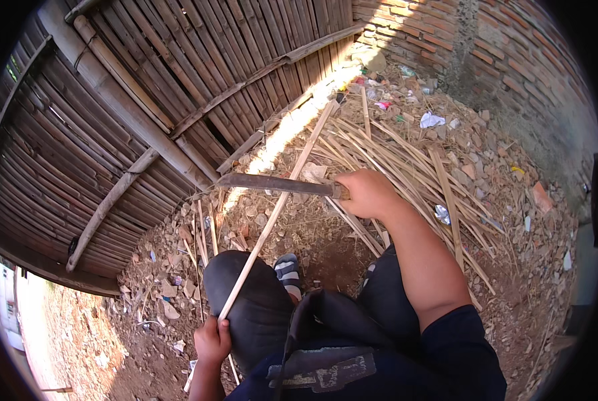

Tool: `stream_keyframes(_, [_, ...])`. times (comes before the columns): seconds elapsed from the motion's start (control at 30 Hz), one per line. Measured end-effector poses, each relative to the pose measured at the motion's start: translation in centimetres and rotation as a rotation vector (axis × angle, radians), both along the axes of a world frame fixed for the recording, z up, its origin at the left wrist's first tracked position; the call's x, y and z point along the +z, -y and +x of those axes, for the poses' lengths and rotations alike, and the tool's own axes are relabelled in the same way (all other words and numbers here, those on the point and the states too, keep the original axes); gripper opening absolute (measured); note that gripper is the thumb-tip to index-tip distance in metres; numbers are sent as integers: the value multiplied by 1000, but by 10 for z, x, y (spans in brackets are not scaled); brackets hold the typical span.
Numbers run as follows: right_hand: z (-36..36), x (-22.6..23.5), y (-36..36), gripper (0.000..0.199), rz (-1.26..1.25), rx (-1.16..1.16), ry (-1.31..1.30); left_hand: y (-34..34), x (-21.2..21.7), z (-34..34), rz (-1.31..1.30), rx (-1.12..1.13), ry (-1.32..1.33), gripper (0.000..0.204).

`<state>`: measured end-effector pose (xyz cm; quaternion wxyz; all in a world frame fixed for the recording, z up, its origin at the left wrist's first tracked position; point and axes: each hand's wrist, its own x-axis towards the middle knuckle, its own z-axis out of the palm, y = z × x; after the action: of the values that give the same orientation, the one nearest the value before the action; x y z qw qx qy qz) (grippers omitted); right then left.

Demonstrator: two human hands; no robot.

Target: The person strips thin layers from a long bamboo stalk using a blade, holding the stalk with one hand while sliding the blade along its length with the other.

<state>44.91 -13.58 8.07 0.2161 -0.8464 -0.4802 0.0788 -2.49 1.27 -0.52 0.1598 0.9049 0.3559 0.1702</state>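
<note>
In my right hand (366, 194) is the handle of a machete (279, 184), its long dark blade pointing left. The blade crosses a long, pale bamboo strip (259, 240); I cannot tell whether it touches it. My left hand (212, 339) is closed around the near end of that strip, beside my left knee. From there the strip slants up and away to the right, past the blade, toward the foot of the bamboo wall. Many more bamboo strips (406, 167) lie in a loose pile on the ground beyond my right hand.
A bamboo wall (245, 47) stands at the left and far side, and a brick wall (513, 47) at the right. Broken brick, stones and litter such as a white scrap (432, 119) cover the ground. A few thin strips (202, 230) stand near my left knee.
</note>
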Motion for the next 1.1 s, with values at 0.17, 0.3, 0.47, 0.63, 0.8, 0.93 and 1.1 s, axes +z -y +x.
stream_keyframes(0.17, [-10,-5,-3,21,-105,251,4,2,7,-16,-2,0,-28,36])
stream_keyframes(0.3, [34,-39,0,25,-104,-68,-110,1,11,-42,-39,-3,-71,36])
stream_keyframes(0.47, [-5,-16,-9,35,-227,42,-47,6,29,-37,-12,44,-150,35])
stream_keyframes(0.63, [1,-33,-14,28,-161,179,-42,0,-5,-53,16,20,-56,35])
stream_keyframes(0.8, [74,-52,11,36,169,-436,-285,-5,-3,-65,43,30,-66,35])
stream_keyframes(0.93, [63,-44,17,38,197,-400,-269,3,-1,-57,46,27,-49,33])
stream_keyframes(1.1, [35,-23,6,42,224,-278,-315,10,15,-31,-182,48,-63,24])
